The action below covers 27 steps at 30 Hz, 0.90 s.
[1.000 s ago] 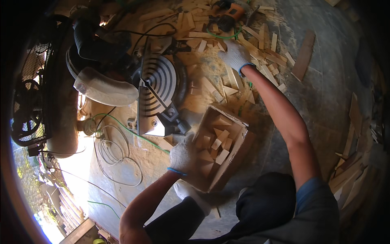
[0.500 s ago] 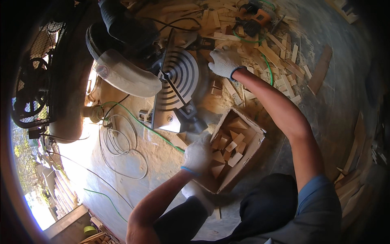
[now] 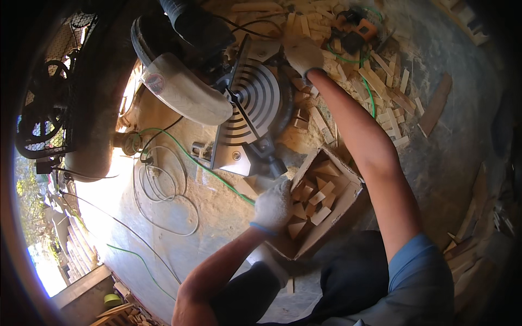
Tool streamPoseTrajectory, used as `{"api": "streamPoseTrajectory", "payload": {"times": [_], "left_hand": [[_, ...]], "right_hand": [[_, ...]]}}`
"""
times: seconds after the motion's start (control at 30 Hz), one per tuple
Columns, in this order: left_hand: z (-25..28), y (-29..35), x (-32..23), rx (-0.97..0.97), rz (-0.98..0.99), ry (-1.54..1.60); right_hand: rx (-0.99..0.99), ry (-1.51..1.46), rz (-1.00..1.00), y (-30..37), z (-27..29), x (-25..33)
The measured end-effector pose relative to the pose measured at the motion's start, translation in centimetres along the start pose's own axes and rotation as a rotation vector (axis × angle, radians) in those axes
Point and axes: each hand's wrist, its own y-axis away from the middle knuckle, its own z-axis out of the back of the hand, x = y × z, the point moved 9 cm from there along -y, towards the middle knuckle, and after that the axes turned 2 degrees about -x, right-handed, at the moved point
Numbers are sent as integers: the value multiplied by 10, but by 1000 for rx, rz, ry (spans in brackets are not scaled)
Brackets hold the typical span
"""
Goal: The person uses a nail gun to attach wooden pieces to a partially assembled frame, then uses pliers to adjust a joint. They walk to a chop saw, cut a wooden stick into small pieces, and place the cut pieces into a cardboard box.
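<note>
Box: a cardboard box (image 3: 326,217) sits on the ground just in front of the person's knees, tilted, with its flaps open and its mouth toward the saw.
Blocks: small cut wood blocks (image 3: 312,198) lie loose inside it, some on edge.
Left hand: the gloved left hand (image 3: 273,205) rests on the near-left rim of the box, fingers curled over the edge and holding it; if that hold slackens, the tilted box may tip and spill its blocks.
Right hand: the gloved right hand (image 3: 302,52) reaches far out to the scrap pile beside the saw table; the fingers look bent over a piece, but I cannot tell whether they hold one or only press on it.
Saw: the miter saw (image 3: 239,92) stands between the two arms, its round table touching the pile; the right forearm passes close along it, so a brush against the blade guard or handle is the main risk.
Cords: a green cable (image 3: 185,157) and a coiled white cable (image 3: 163,195) lie across the dusty floor left of the box; a knee or dragged box could snag them.
Scraps: offcuts (image 3: 391,108) litter the ground to the right, unsteady footing for a crouching person.
</note>
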Motion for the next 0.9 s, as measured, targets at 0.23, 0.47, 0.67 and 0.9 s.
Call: {"api": "streamPoseTrajectory", "payload": {"times": [0.23, 0.47, 0.67, 0.9], "left_hand": [[-4, -10, -14, -13, -57, 2], [-7, -5, -3, 6, -19, 8], [-6, -5, -10, -47, -79, -50], [-6, -6, 1, -57, -55, -92]], "right_hand": [[49, 282, 391, 64, 20, -67], [250, 311, 680, 152, 37, -86], [167, -147, 251, 192, 118, -138], [261, -749, -467, 241, 133, -227]]}}
